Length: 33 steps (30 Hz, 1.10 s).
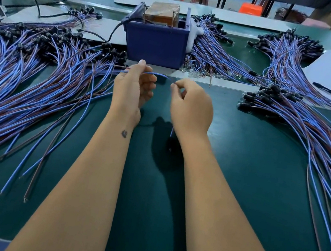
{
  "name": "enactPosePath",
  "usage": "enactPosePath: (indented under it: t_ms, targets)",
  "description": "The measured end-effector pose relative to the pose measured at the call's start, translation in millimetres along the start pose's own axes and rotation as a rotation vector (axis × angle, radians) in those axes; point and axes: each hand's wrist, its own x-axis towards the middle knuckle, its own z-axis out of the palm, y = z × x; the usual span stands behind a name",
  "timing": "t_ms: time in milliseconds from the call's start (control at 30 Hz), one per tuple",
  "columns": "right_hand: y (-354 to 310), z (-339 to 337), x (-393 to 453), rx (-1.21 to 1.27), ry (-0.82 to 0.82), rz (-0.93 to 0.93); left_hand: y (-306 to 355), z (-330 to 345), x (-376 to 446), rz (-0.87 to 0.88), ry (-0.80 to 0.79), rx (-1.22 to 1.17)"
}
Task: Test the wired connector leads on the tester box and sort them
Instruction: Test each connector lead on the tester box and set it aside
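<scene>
Green matte counter | left hand, right hand: fingers pinching thin blue wire lead | dark-blue plastic tester box behind | workshop

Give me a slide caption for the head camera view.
Both hands hold a blue lead before the blue tester box.

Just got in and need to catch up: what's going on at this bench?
A person is working through blue and brown wired leads on a green bench mat. Both hands hold one thin blue lead stretched between them, the left hand pinching one part, the right hand the end, just in front of the dark blue plastic tester box. Big piles of leads lie left and right.
</scene>
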Motion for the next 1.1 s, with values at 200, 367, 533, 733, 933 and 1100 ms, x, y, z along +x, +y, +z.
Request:
enactPosePath:
  t_ms: [200,367,533,733,933,1100]
  targets:
    - [-5,-11,2,0.471,0.285,0.074,-13,9,-6,0.156,-0.12,0.48]
    - [7,-15,8,0.471,0.405,0.161,-26,22,-18,0.293,-0.342,0.803]
    - [22,-22,17,0.496,0.409,0.3,-31,37,-38,0.446,-0.594,0.965]
    - [53,-52,26,0.492,0.315,0.376,-39,54,-57,0.691,-0.603,0.996]
    - [82,-112,42,0.375,0.153,0.277,-54,65,-72,0.634,-0.825,1.077]
    - [95,-159,55,0.051,0.159,0.28,-54,64,-65,0.54,-0.798,1.034]
